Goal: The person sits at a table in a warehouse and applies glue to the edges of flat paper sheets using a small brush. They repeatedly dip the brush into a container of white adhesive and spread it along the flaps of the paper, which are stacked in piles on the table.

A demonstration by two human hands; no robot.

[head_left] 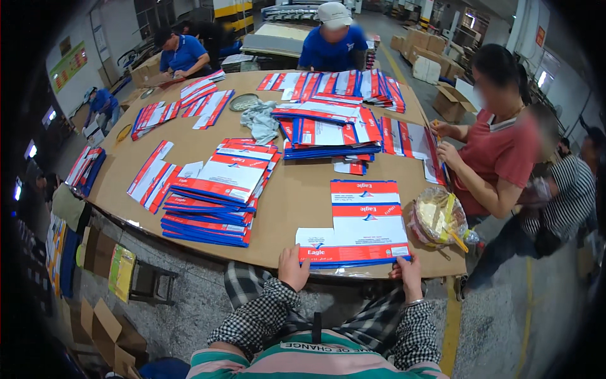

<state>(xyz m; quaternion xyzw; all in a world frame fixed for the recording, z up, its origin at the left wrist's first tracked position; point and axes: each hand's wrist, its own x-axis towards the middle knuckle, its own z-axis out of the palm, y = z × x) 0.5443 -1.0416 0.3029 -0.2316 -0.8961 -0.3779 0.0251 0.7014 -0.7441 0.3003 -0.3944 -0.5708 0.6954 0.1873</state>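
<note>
Yellow lines [451,331] cross the grey floor [183,322]; a pale wall [118,28] stands at left.

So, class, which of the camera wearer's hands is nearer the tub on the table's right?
Right. The right hand is at the near right corner of the cardboard, below-left of the tub; the left hand is at the near left corner, farther away.
</note>
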